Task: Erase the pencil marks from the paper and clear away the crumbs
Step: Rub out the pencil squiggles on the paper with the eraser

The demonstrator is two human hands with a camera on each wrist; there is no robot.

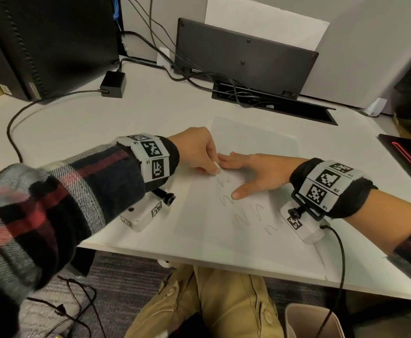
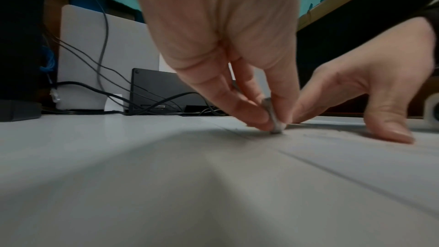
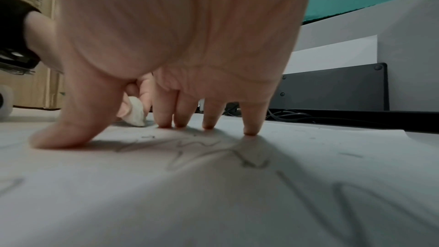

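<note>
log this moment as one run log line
left hand pinches eraser on paper | right hand presses paper flat | pencil marks remain

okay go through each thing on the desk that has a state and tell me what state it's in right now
eraser: pinched, tip pressed on the paper
left hand: pinches the eraser
right hand: spread flat, fingertips press the paper
paper: flat on the desk, held down
pencil marks: mostly unerased
black panel: upright, leaning against the wall

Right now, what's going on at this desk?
A person is rubbing pencil marks off a sheet of paper. The left hand pinches a small white eraser with its tip on the sheet, while the right hand presses flat to hold it. Several squiggles near the front edge remain unerased.
</note>
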